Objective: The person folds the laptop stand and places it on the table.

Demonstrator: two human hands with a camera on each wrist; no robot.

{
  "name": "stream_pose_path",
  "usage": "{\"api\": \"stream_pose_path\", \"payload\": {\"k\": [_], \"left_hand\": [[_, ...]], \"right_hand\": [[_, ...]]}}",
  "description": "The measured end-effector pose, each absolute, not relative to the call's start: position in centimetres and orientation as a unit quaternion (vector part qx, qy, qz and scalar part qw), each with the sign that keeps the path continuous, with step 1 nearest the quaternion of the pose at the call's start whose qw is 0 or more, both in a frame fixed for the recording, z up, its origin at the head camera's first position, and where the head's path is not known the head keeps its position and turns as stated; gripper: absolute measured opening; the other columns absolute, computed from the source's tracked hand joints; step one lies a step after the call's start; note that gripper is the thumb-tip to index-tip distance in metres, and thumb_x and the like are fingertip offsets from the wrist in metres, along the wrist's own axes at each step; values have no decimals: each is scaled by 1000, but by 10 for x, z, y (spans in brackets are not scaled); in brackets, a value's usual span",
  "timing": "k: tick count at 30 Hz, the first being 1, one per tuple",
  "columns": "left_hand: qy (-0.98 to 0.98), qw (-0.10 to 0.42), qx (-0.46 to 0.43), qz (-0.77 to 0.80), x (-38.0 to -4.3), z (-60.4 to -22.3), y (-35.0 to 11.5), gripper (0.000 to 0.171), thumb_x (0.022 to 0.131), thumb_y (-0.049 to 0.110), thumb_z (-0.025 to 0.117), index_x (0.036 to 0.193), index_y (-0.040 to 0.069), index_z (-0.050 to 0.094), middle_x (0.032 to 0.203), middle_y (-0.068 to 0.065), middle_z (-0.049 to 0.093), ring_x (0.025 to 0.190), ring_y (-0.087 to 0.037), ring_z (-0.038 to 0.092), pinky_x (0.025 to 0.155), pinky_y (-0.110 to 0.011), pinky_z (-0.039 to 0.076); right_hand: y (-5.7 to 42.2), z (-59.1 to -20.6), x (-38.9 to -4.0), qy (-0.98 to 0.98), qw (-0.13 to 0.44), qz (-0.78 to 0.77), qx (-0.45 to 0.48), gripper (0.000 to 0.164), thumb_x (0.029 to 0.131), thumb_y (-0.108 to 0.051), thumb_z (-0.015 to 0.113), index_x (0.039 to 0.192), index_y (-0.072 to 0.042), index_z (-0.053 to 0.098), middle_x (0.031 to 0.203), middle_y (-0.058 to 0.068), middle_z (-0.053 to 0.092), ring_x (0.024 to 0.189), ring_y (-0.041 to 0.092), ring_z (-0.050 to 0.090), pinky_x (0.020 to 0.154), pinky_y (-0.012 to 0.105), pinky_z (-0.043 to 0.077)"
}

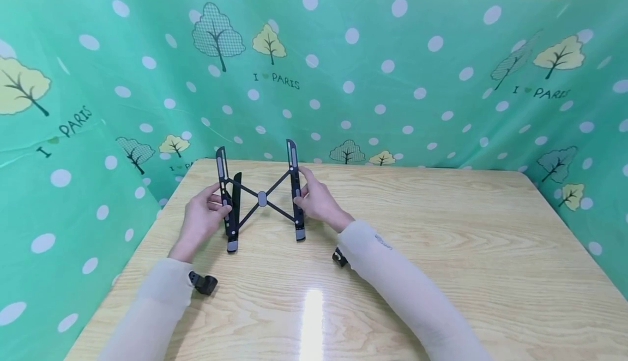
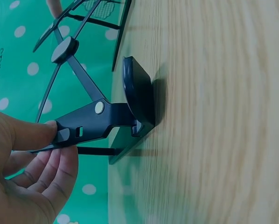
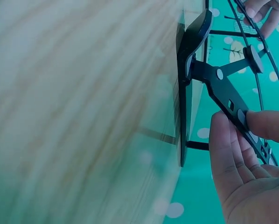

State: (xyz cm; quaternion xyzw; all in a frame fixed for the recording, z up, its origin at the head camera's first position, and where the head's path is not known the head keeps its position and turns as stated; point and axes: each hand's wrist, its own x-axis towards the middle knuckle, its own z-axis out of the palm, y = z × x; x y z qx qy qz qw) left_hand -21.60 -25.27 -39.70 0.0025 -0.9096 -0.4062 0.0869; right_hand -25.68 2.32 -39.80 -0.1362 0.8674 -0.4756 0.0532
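A black folding laptop stand [image 1: 262, 199] stands unfolded on the table, its two side arms joined by an X of thin bars with a grey oval hub in the middle. My left hand [image 1: 202, 216] pinches the left side arm between thumb and fingers. On the opposite side, my right hand [image 1: 320, 198] grips the right arm the same way. In the left wrist view, the left arm [image 2: 88, 122] slopes up from a base rail, with a curved front lip at its low end. The right wrist view shows the matching right arm [image 3: 223, 91], thumb on its grey pad.
The light wood table [image 1: 441, 252] carries a bright reflection near its front. A green dotted cloth [image 1: 373, 88] with printed trees hangs along the back and sides. Small black wrist cameras, left [image 1: 203, 283] and right [image 1: 339, 257], sit at the cuffs.
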Motion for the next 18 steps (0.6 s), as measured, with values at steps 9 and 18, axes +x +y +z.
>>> {"api": "stream_pose_path", "payload": {"k": [9,18], "left_hand": [[-905,80,4,-417,-217,-399,-241,63,87,1,66,143,-2,38,107,-20,58,92,-29,60,77,-37,52],[-902,86,-8,-424,-219,-400,-228,63,86,1,67,142,-1,39,105,-19,58,88,-28,62,74,-36,53]], "right_hand": [[35,-398,-254,865,63,-482,-127,83,89,-2,63,152,-24,16,89,8,61,70,23,65,57,30,55],[48,-398,-251,870,52,-475,-123,80,89,-3,63,152,-21,17,88,8,60,69,23,64,57,31,54]]}}
